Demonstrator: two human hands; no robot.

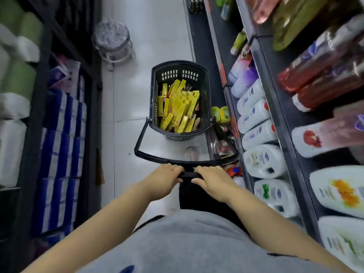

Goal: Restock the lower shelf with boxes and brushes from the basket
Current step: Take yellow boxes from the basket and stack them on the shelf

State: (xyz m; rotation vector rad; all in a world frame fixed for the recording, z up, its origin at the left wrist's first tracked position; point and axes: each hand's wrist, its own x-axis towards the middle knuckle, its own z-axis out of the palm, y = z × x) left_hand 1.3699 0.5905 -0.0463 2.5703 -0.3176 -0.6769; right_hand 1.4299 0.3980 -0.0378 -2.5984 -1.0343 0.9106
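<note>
A black plastic basket stands on the aisle floor ahead of me, filled with several yellow boxes; a brush handle pokes up at its near right side. Its long black handle reaches back toward me. My left hand and my right hand both grip the handle's crossbar side by side. The lower shelf on the right holds packaged goods beside the basket.
Shelves on the right carry white bottles and dark refill packs. On the left stand stacks of blue and white tissue packs and paper rolls. A round stool stands further down the white tiled aisle.
</note>
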